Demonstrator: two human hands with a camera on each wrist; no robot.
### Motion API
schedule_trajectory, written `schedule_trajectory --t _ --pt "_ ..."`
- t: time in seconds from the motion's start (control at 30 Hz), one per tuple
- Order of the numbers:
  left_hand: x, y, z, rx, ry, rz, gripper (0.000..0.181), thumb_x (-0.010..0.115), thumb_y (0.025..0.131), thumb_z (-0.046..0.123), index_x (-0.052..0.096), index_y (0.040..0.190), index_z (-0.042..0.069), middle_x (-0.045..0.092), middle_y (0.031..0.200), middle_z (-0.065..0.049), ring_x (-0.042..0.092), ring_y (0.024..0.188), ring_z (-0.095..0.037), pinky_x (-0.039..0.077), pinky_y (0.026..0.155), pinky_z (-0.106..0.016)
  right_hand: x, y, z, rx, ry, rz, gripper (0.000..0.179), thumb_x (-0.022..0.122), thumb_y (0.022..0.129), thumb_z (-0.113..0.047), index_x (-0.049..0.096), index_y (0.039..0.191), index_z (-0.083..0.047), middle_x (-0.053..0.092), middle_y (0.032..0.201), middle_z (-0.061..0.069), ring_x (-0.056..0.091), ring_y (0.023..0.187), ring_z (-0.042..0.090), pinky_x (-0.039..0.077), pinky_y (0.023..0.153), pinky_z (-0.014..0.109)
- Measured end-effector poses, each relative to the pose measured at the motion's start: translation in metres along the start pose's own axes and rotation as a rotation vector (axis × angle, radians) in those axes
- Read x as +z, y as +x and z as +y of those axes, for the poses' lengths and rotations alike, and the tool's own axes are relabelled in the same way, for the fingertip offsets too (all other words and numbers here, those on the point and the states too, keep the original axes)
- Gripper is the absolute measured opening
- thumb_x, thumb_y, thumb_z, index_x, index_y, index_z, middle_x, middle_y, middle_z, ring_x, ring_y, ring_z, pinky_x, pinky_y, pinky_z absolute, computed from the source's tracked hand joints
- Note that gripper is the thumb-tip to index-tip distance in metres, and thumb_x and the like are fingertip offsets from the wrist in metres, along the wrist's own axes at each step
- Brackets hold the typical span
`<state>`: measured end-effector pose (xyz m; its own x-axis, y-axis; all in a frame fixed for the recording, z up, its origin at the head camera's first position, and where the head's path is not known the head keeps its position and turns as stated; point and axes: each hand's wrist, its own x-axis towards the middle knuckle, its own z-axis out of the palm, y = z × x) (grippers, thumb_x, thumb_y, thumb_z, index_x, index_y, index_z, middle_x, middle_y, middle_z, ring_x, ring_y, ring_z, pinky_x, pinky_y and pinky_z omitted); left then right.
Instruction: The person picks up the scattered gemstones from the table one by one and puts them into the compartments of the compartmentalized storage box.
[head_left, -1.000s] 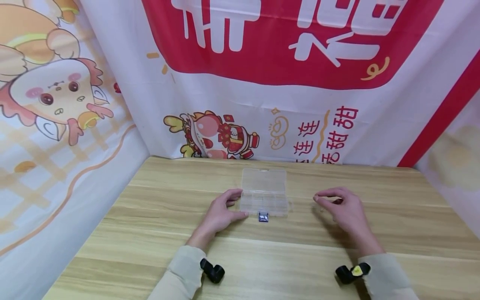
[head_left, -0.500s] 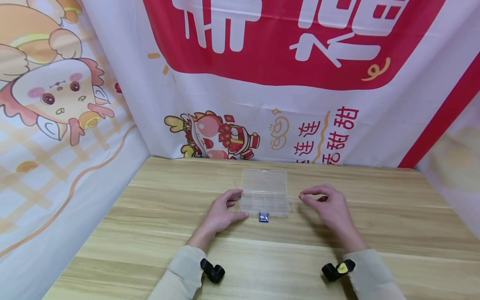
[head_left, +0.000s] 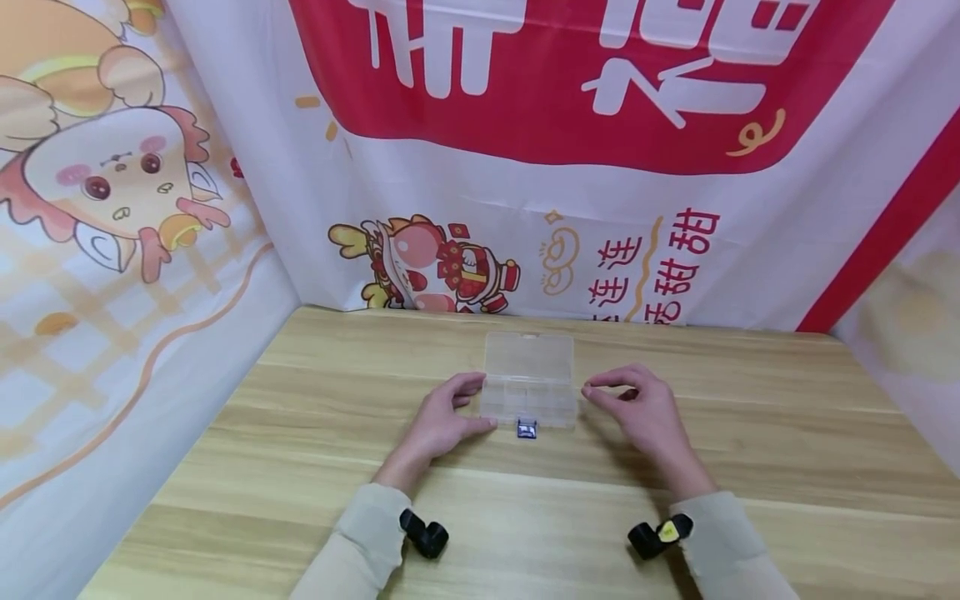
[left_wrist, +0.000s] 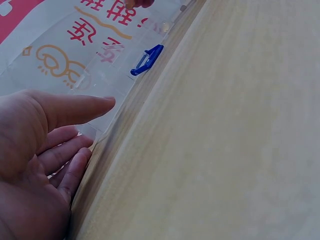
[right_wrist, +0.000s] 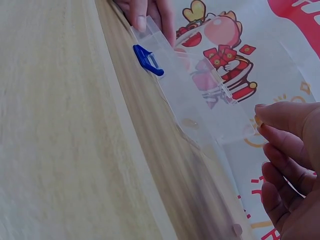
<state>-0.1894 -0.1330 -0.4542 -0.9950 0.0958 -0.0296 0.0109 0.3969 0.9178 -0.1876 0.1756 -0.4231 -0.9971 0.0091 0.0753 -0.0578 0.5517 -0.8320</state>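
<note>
A clear plastic compartment box (head_left: 495,402) lies on the table with its lid (head_left: 528,356) swung back and its blue latch (head_left: 527,429) hanging at the front. My left hand (head_left: 444,418) holds the box's left end, thumb at the near corner and fingers along the side. Just right of the box, my right hand (head_left: 637,408) pinches a tiny yellowish piece (right_wrist: 258,121) between thumb and forefinger; its kind is too small to tell. A small roundish thing (right_wrist: 190,122) shows at the box's right end in the right wrist view.
The wood-grain table (head_left: 480,517) stretches out around the box. A small pinkish round thing (right_wrist: 237,229) lies on it to the right. Printed cloth (head_left: 450,183) hangs behind and at the sides. Each wrist wears a black camera (head_left: 425,535).
My right hand has moved left toward the box, still pinching, and now sits close to its right end. The left hand and the box have stayed in place.
</note>
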Motion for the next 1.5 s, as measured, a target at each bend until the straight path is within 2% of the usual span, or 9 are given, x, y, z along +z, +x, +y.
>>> schedule_trajectory --t 0.73,1.0,1.3,1.5 --pt "0.000 0.002 0.001 -0.006 -0.004 -0.007 0.075 0.093 0.082 0.011 0.062 0.150 0.016 0.066 0.148 -0.010 0.060 0.139 -0.034 0.045 0.125 -0.052 0.023 0.003 -0.007 0.000 -0.003 -0.018 0.021 0.084 0.095 -0.036 0.083 0.109 -0.020 0.070 0.122 0.004 0.062 0.100 0.021 0.052 0.081 0.030" --pt "0.000 0.003 0.000 -0.004 -0.011 0.000 0.074 0.093 0.082 0.012 0.063 0.149 0.015 0.067 0.147 -0.012 0.060 0.139 -0.035 0.044 0.125 -0.053 0.034 -0.001 -0.008 -0.034 0.008 -0.039 0.014 0.085 0.094 -0.029 0.083 0.105 -0.021 0.069 0.119 0.002 0.061 0.104 0.023 0.051 0.087 0.032" --pt "0.000 0.001 0.001 -0.006 -0.014 -0.003 0.074 0.093 0.082 0.012 0.063 0.149 0.015 0.067 0.148 -0.012 0.059 0.139 -0.035 0.044 0.125 -0.053 0.042 -0.004 -0.010 -0.055 0.013 -0.042 0.011 0.086 0.093 -0.025 0.084 0.103 -0.020 0.071 0.116 0.002 0.061 0.105 0.024 0.049 0.089 0.032" --pt "0.000 0.001 0.002 -0.013 -0.007 -0.002 0.074 0.093 0.082 0.011 0.062 0.149 0.016 0.067 0.148 -0.011 0.060 0.139 -0.035 0.045 0.124 -0.053 0.045 -0.004 -0.012 -0.048 0.006 -0.037 0.011 0.086 0.092 -0.024 0.084 0.102 -0.021 0.071 0.117 0.001 0.062 0.111 0.023 0.050 0.097 0.035"
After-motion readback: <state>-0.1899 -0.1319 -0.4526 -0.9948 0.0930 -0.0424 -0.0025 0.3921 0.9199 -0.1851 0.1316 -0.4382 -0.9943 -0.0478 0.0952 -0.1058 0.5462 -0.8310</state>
